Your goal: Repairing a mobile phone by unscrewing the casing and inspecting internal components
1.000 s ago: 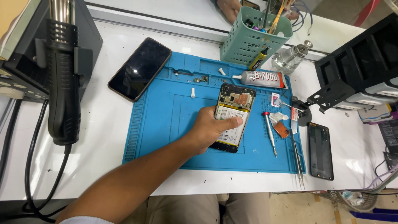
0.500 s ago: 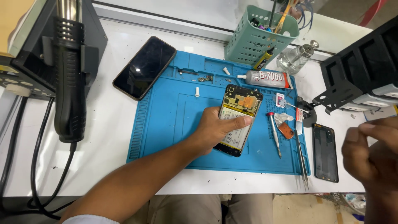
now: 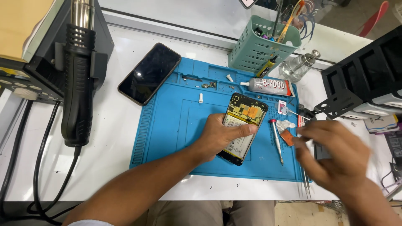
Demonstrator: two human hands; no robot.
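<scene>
I count two phones, the opened phone (image 3: 243, 125) and the dark phone (image 3: 149, 73), one glue tube (image 3: 270, 86), one screwdriver (image 3: 277, 140), one green basket (image 3: 261, 48), one glass bottle (image 3: 298, 67), one blue mat (image 3: 176, 121)

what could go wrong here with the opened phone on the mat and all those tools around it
The right hand is blurred with motion above the screwdriver and tweezers; it might knock them off the blue mat. The left hand presses on the opened phone, whose exposed battery could be stressed. Tiny loose parts near the mat's top could scatter.
</scene>
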